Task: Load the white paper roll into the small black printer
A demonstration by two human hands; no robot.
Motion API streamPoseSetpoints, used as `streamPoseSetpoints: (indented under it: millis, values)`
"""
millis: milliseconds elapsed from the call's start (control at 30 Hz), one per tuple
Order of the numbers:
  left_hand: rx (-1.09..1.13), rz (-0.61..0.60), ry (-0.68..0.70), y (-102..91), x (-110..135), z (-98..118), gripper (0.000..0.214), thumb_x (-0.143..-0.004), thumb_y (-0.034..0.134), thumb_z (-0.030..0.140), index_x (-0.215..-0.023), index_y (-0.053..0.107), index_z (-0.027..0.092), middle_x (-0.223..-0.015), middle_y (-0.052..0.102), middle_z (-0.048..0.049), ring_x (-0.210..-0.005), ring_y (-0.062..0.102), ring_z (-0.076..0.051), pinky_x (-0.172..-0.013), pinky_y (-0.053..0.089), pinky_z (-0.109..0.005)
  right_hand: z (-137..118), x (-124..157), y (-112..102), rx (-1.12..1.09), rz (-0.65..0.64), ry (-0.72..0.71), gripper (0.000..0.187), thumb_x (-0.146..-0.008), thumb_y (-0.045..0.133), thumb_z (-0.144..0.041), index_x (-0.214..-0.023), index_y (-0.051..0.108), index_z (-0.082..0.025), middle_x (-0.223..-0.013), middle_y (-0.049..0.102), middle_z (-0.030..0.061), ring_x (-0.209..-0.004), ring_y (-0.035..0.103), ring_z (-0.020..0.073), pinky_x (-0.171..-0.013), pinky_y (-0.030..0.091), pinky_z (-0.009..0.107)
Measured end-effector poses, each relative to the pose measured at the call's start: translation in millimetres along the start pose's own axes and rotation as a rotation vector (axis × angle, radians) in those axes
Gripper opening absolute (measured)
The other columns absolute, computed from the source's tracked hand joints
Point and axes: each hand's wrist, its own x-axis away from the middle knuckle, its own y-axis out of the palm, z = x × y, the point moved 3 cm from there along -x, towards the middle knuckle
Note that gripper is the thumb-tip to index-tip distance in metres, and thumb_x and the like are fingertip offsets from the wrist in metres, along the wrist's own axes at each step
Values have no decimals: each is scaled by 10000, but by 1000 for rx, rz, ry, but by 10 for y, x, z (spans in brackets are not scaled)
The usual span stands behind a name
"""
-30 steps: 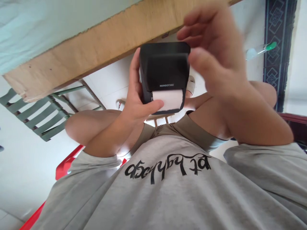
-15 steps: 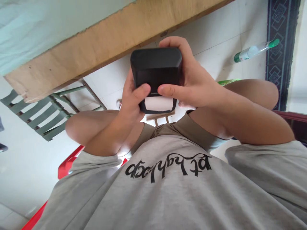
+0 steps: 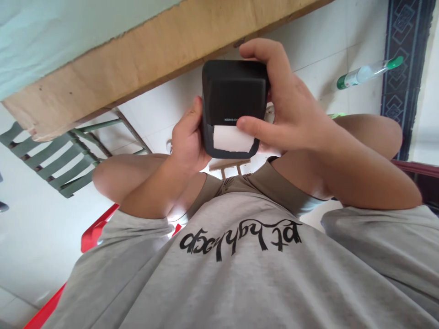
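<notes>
Head view: over the lap, the left hand [image 3: 187, 141] and right hand [image 3: 288, 114] each close their grip around a small black printer [image 3: 235, 89]. It is boxy with rounded corners, and white paper [image 3: 231, 138] shows in its slot beneath the right thumb. Beyond lie the tiled floor [image 3: 318, 55], a green-capped bottle [image 3: 366, 72] and the tabletop [image 3: 137, 59] edge.

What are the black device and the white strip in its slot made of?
Black device: probably moulded plastic, matte with a faint sheen, rounded corners. White strip: looks like paper, flat, matte and thin; label stock or plain roll, cannot tell.
</notes>
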Motion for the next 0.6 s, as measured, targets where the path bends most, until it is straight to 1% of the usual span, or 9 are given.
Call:
streamPoseSetpoints:
  millis: [67, 133, 233, 300, 400, 467, 500, 533, 600]
  values:
    - [-28, 55, -16, -16, -6, 13, 556, -1191, 300, 329, -894, 752, 200, -1020, 792, -103, -1167, 748, -300, -1002, 633, -430, 0, -5, 3, 6, -29, 5, 955, -960, 601, -607, -1683, 331, -45, -1640, 430, 178, -1264, 615, 142, -1142, 605, 306]
    - [-27, 47, -26, -2, -12, 16, 510, -1178, 356, 326, -879, 747, 195, -970, 782, -96, -1083, 748, -279, -959, 633, -408, -18, 3, -26, 65, -62, 25, 973, -959, 638, -629, -1704, 338, -81, -1657, 426, 167, -1302, 613, 157, -1156, 604, 305]
    - [28, -30, 11, 39, -12, -9, 451, -1175, 444, 399, -993, 779, 158, -1056, 793, -91, -1052, 745, -255, -954, 641, -380, -74, 43, -121, 271, -56, -6, 813, -1013, 655, -620, -1644, 488, -136, -1611, 489, 149, -1457, 564, 197, -1208, 567, 303]
    - [71, -85, 33, 48, -2, -51, 409, -1158, 533, 456, -1044, 787, 156, -1089, 798, -77, -1055, 757, -237, -950, 649, -348, -126, 84, -199, 399, 39, -110, 716, -1047, 603, -680, -1520, 619, -142, -1491, 562, 159, -1424, 583, 208, -1189, 560, 320]
    - [64, -122, 78, 21, 23, -112, 252, -1046, 787, 430, -1061, 787, 179, -1008, 795, -29, -899, 757, -171, -809, 636, -258, -184, 161, -302, 487, 251, -200, 622, -1088, 514, -694, -1292, 731, -148, -1080, 645, 116, -1083, 662, 161, -1020, 571, 327]
    - [11, -134, 110, -1, 36, -133, 212, -991, 866, 373, -1066, 780, 194, -952, 777, -10, -802, 731, -145, -726, 602, -230, -194, 199, -352, 491, 362, -116, 525, -1117, 496, -612, -1226, 746, -163, -820, 578, 55, -839, 625, 106, -876, 540, 287]
    - [-21, -145, 126, -8, 40, -137, 207, -993, 864, 368, -1087, 777, 205, -950, 771, -9, -793, 727, -148, -713, 594, -236, -195, 209, -367, 490, 392, -42, 481, -1126, 488, -562, -1219, 747, -166, -768, 560, 39, -778, 606, 88, -840, 524, 270]
    - [-54, -160, 131, -9, 41, -139, 210, -1006, 849, 383, -1103, 771, 214, -953, 767, -13, -804, 732, -160, -716, 596, -248, -199, 213, -376, 493, 414, 25, 458, -1127, 473, -523, -1204, 747, -163, -764, 573, 39, -763, 606, 83, -825, 515, 261]
    - [-104, -186, 149, -4, 42, -135, 229, -1043, 801, 440, -1120, 750, 231, -972, 765, -23, -851, 750, -187, -742, 610, -276, -212, 189, -349, 530, 365, 126, 480, -1127, 379, -476, -1190, 742, -169, -919, 671, 71, -883, 663, 108, -891, 524, 275]
